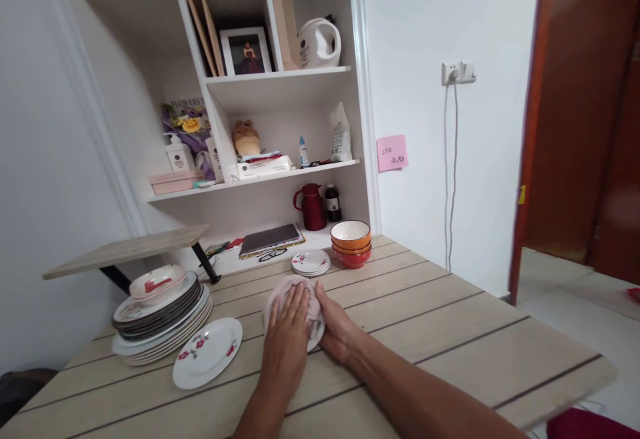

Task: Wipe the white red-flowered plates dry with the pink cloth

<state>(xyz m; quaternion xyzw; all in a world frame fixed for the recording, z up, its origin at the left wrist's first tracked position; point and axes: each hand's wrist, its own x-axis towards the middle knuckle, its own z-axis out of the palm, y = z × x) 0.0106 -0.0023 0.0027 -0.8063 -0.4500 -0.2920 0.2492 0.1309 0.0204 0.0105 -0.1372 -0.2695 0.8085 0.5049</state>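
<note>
In front of me, a pale pinkish cloth [314, 306] lies bunched over a small white plate [315, 341]. My left hand [290, 329] presses down on the cloth with its fingers extended and close together. At the plate's right side, my right hand [336, 324] grips the rim, thumb on top and the other fingers mostly hidden beneath. Most of the plate is covered by cloth and hand. To the left lies a white plate with red flowers [207, 353]. Just behind my hands sits a short stack of small flowered plates [311, 262].
A tall stack of plates [165, 322] with a bowl [157, 283] on top stands at the left, near a raised wooden shelf [125, 249]. Orange and red bowls [351, 244] are stacked behind right. Glasses [273, 254], a laptop-like dark slab [270, 239] and a red jug [313, 207] lie farther back.
</note>
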